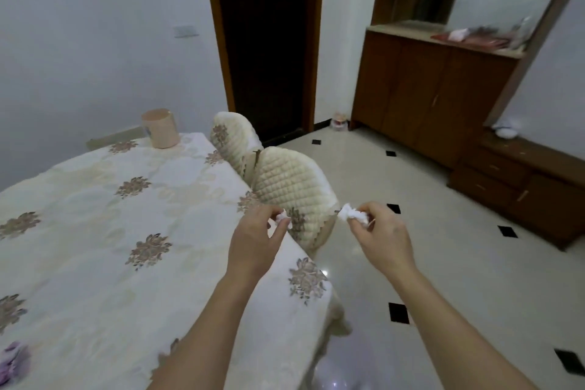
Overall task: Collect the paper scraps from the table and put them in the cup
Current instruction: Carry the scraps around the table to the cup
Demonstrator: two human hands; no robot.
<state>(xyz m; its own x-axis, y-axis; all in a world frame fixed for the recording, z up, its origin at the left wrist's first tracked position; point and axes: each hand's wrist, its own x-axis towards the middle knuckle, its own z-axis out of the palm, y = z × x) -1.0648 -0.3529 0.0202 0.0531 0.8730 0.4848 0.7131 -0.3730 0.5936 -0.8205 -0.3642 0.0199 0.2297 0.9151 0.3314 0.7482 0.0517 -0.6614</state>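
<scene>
My left hand hovers over the table's right edge, fingers pinched on a small white paper scrap. To its right, past the table edge and above the floor, my right hand grips a larger crumpled white paper scrap. The peach-coloured cup stands upright at the far end of the table, well away from both hands. The table wears a cream cloth with embroidered flowers.
Two chairs with quilted cream covers are tucked along the table's right side. A purple object lies at the table's near left edge. Wooden cabinets line the right wall; a dark doorway is ahead. The floor is tiled.
</scene>
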